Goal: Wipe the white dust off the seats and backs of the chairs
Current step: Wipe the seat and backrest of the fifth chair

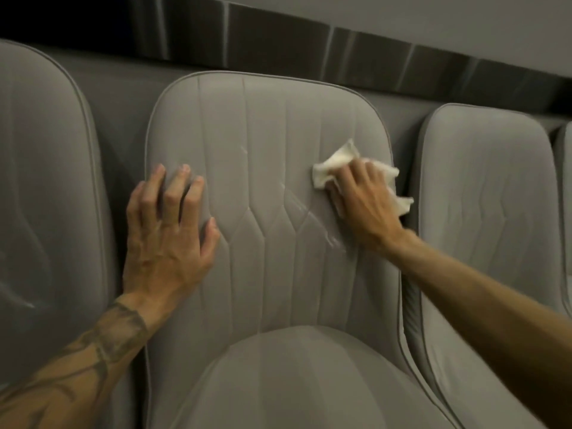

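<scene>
"On the middle chair's back (272,144), where's the dust from my cloth?"

"At eight o'clock from your right grip (362,199), whose fingers bend over the bunched white cloth (328,171). The white streak (312,216) runs ten to four. Your left grip (167,230) rests spread and holds nothing. Your right thumb is hidden, the seat (294,382) is cut off at six, and motion blurs detail."

Under dim, warm light, a plain pale grey wall (433,13) fills the top, a dark glossy segmented band (278,41) slanting beneath it above a lower grey wall panel (123,88).
</scene>
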Available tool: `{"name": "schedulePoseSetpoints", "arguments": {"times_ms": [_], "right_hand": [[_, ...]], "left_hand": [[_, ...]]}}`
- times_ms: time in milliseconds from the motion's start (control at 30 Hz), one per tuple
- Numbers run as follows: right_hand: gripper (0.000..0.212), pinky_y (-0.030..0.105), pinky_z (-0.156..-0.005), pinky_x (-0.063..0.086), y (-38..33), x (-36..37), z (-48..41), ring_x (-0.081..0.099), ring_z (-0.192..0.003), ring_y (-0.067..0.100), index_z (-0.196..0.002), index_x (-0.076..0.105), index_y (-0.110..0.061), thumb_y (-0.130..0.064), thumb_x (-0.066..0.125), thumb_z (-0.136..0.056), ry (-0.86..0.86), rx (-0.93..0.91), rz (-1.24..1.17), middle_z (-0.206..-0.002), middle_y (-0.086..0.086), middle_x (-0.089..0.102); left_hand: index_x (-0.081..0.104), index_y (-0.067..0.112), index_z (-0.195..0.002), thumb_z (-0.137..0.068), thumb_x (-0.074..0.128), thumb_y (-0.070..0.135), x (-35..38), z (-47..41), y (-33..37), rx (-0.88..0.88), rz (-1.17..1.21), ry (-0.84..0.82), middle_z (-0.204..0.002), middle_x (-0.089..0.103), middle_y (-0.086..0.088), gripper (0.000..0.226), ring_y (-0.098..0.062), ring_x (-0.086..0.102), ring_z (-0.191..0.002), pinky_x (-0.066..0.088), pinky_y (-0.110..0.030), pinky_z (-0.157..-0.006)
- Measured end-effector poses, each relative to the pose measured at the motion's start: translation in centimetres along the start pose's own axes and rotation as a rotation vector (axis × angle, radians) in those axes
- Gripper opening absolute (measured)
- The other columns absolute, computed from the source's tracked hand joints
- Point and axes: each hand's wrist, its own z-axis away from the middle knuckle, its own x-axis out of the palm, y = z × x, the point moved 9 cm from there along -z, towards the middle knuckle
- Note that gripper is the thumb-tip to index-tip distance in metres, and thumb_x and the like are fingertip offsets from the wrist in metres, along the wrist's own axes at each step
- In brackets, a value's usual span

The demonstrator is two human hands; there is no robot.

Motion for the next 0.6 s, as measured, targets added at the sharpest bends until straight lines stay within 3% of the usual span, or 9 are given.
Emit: {"name": "schedulePoseSetpoints", "arguments": {"times_ms": [133,233,300,367,433,500,600], "right_hand": [[0.032,0.050,-0.087,0.041,4.7,-2.1,-8.3,0.049,-0.101,0.040,-0.109,0.054,-0.003,-0.032,0.040,-0.104,0.157,0.212,0.000,-0.119,0.023,0.052],[0.030,0.048,-0.085,0.038,4.8,-1.4,-6.7,0.049,-0.099,0.038,-0.107,0.053,-0.005,-0.032,0.040,-0.105,0.186,0.281,-0.011,-0.116,0.021,0.053],[0.028,0.048,-0.082,0.038,2.7,-0.3,-2.2,0.048,-0.096,0.036,-0.110,0.052,-0.007,-0.031,0.039,-0.106,0.115,0.173,0.005,-0.113,0.019,0.052],[0.027,0.048,-0.081,0.039,0.0,0.8,2.0,0.047,-0.090,0.034,-0.107,0.052,-0.008,-0.031,0.038,-0.108,-0.017,-0.063,0.014,-0.106,0.016,0.051],[0.027,0.049,-0.078,0.040,0.1,0.7,1.7,0.047,-0.086,0.034,-0.102,0.052,-0.007,-0.030,0.040,-0.108,-0.046,-0.211,0.019,-0.102,0.017,0.051],[0.028,0.049,-0.080,0.037,1.8,-0.1,-2.4,0.050,-0.090,0.038,-0.101,0.053,-0.005,-0.029,0.040,-0.107,0.051,-0.132,0.018,-0.105,0.022,0.053],[0.036,0.048,-0.087,0.037,4.6,-1.1,-8.0,0.051,-0.101,0.041,-0.108,0.054,-0.002,-0.032,0.035,-0.105,0.182,0.144,-0.004,-0.117,0.025,0.054]], "left_hand": [[0.040,0.007,-0.153,-0.100,0.048,0.033,0.2,-0.1,0.0,0.004,-0.012,0.007,-0.159,0.037,-0.017,0.059,-0.043,0.029,-0.150,0.023,-0.058,-0.124],[0.040,0.009,-0.152,-0.101,0.047,0.034,0.3,-0.1,0.1,0.006,-0.031,0.020,-0.160,0.037,-0.015,0.058,-0.042,0.029,-0.151,0.023,-0.058,-0.124],[0.040,0.009,-0.152,-0.101,0.047,0.035,0.2,0.0,0.0,-0.004,-0.035,0.020,-0.160,0.036,-0.015,0.058,-0.041,0.028,-0.151,0.024,-0.059,-0.123],[0.040,0.009,-0.152,-0.101,0.047,0.035,0.2,0.0,0.1,-0.005,-0.033,0.014,-0.160,0.036,-0.015,0.058,-0.042,0.028,-0.151,0.026,-0.059,-0.122],[0.040,0.009,-0.152,-0.101,0.047,0.035,0.1,-0.1,0.1,-0.006,-0.041,0.012,-0.159,0.037,-0.016,0.057,-0.041,0.028,-0.151,0.027,-0.057,-0.121],[0.041,0.009,-0.151,-0.101,0.047,0.035,0.0,-0.2,0.2,-0.003,-0.050,0.008,-0.159,0.037,-0.016,0.057,-0.041,0.028,-0.151,0.027,-0.056,-0.122],[0.040,0.009,-0.151,-0.101,0.047,0.035,0.0,-0.1,0.3,0.004,-0.080,-0.004,-0.159,0.037,-0.016,0.058,-0.041,0.028,-0.151,0.028,-0.055,-0.122]]}}
